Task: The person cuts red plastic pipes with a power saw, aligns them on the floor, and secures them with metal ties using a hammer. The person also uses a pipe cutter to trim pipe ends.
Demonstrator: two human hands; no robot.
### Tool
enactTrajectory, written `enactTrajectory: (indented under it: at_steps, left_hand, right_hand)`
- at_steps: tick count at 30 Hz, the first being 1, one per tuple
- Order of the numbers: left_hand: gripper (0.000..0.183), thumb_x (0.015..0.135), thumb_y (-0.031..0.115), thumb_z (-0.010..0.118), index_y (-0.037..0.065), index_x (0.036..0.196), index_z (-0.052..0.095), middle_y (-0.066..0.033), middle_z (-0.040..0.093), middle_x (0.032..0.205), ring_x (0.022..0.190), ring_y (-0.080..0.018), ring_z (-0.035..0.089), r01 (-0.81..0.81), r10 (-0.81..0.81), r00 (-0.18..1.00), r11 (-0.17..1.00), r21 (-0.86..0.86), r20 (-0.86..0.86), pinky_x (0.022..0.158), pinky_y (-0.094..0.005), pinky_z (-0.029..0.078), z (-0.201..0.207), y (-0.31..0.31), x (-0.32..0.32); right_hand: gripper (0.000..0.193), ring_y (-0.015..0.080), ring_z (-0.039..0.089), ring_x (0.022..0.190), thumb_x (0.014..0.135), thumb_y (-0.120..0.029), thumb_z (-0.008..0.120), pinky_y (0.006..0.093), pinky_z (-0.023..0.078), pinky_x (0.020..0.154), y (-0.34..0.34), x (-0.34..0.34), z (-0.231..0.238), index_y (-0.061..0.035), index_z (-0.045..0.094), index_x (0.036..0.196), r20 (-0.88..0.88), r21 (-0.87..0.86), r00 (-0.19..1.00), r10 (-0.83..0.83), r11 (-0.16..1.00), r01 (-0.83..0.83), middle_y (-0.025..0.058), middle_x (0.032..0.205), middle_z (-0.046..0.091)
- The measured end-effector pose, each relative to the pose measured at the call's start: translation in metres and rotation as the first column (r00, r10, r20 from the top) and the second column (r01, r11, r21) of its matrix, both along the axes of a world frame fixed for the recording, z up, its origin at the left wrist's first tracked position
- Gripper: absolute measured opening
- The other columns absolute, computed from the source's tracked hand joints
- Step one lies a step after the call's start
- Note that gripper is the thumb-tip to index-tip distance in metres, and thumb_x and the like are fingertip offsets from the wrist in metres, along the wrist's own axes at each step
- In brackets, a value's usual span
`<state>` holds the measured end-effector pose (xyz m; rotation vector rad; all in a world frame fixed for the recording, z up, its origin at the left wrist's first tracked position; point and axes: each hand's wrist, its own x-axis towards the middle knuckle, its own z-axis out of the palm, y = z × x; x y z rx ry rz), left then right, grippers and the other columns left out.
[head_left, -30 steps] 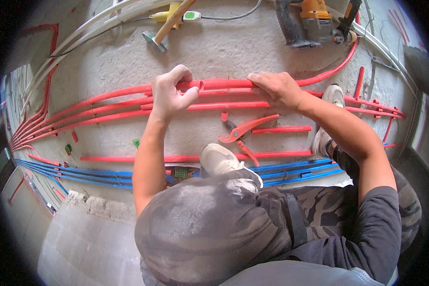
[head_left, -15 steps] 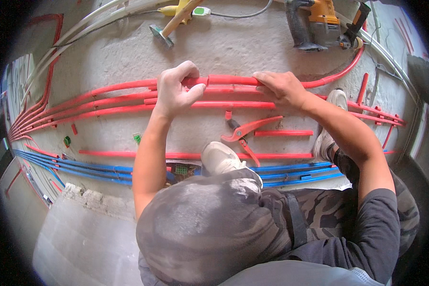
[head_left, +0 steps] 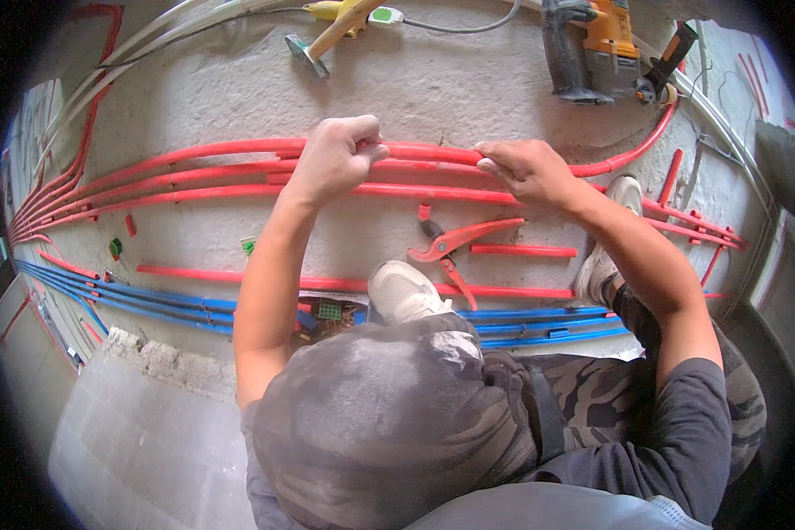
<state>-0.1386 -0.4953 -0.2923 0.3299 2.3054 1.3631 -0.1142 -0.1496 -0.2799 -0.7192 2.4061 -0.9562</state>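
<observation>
My left hand [head_left: 337, 161] is closed around the topmost red conduit pipe [head_left: 428, 153], its fingers curled over the top. On the same pipe, farther right, my right hand [head_left: 530, 172] grips with thumb and fingertips. Between the hands the pipe runs unbroken to the eye, and just below it lie other red pipes [head_left: 212, 184]. Red-handled pipe cutters [head_left: 459, 238] rest spread on the floor below my right hand. Beside them is a short cut piece of red pipe [head_left: 523, 251].
A hammer [head_left: 327, 40] and an orange-and-black power drill [head_left: 605, 53] lie beyond the pipes. Blue pipes [head_left: 177, 309] and a long loose red pipe [head_left: 203, 276] run on the near side, by my shoe [head_left: 402, 290]. Green boxes [head_left: 115, 248] lie at left.
The visible gap edge between two pipe ends by my left hand has closed up. My left hand has shifted slightly right and its fingers have curled tighter. The whole view has shifted slightly.
</observation>
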Motion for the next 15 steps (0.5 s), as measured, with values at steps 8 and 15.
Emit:
enactTrajectory:
  at_steps: [8, 15]
  left_hand:
    - [0.012, 0.088, 0.005, 0.078, -0.003, 0.095, 0.073, -0.0217, 0.07, 0.081, 0.075, -0.0339, 0.067, 0.001, 0.0, 1.0, 0.999, -0.038, 0.014, 0.072, -0.042, 0.052, -0.006, 0.012, -0.016]
    - [0.028, 0.088, 0.025, 0.082, 0.005, 0.107, 0.08, -0.0144, 0.077, 0.102, 0.092, -0.0343, 0.073, 0.127, -0.16, 0.96, 0.98, -0.154, -0.228, 0.082, -0.0445, 0.057, -0.023, 0.014, -0.023]
  right_hand:
    - [0.03, 0.0438, 0.072, 0.088, 0.103, -0.034, 0.069, 0.054, 0.056, 0.072, -0.002, -0.008, -0.017, -0.0095, 0.075, 0.119, -0.117, 0.002, 0.992, -0.045, 0.999, 0.046, 0.0217, 0.092, 0.074]
    - [0.029, 0.043, 0.072, 0.083, 0.102, -0.035, 0.069, 0.0538, 0.056, 0.071, -0.003, -0.008, -0.029, -0.0097, 0.074, 0.116, -0.183, 0.027, 0.982, -0.051, 0.998, 0.057, 0.0202, 0.087, 0.073]
